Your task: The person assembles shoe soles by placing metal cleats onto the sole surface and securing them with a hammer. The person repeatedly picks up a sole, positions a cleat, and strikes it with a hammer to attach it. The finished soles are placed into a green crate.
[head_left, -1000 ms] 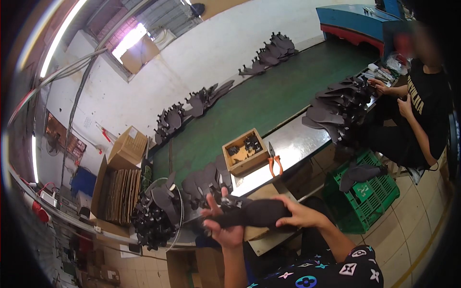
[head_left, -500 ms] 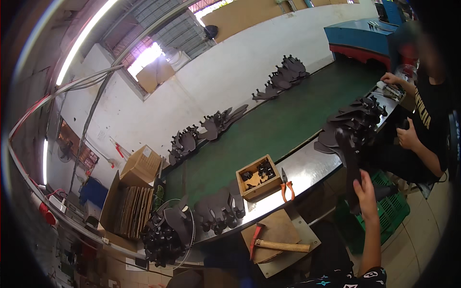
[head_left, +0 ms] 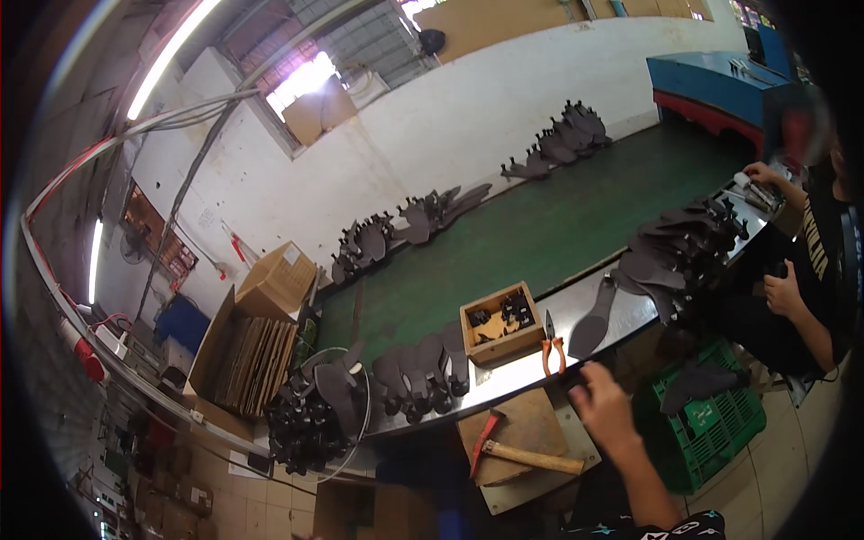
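My right hand point(head_left: 605, 407) reaches in from the lower right, over the near side of the bench. Its thumb and fingers are apart, and I see nothing held in them. Just beyond it a dark shoe sole point(head_left: 591, 329) lies flat on the shiny metal edge point(head_left: 504, 385). Orange-handled pliers point(head_left: 553, 351) rest between that sole and a wooden box point(head_left: 504, 346) of small black parts. Nearer to me, a hammer point(head_left: 531, 457) with a red head lies on a board point(head_left: 549, 418). My left hand is out of view.
Dark heeled soles point(head_left: 670, 247) are heaped at the right, with further soles point(head_left: 418, 364) and a pile of black heels point(head_left: 306, 423) at the left. A green crate point(head_left: 711, 441) stands below. A co-worker's hands point(head_left: 785, 290) are at the right. Beyond runs a green belt point(head_left: 468, 261).
My right hand has let go of the dark sole, which now lies on the metal edge beside the pliers. The hand has moved left and nearer the board. The whole view has shifted slightly.
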Action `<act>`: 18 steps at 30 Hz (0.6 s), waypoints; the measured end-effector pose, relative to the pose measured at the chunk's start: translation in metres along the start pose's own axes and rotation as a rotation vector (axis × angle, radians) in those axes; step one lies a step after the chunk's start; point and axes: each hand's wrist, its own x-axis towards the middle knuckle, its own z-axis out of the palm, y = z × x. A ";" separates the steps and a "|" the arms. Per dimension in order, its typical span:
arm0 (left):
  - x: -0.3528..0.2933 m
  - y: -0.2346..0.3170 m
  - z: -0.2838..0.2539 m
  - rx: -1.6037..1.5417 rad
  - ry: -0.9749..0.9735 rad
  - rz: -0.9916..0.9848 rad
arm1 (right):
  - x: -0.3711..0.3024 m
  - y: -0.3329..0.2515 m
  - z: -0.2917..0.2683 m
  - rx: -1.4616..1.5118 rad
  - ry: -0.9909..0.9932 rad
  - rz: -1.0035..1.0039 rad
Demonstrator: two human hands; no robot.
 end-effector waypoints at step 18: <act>-0.136 -0.206 0.204 0.968 -1.125 0.604 | -0.132 0.031 -0.098 -0.022 -0.204 0.554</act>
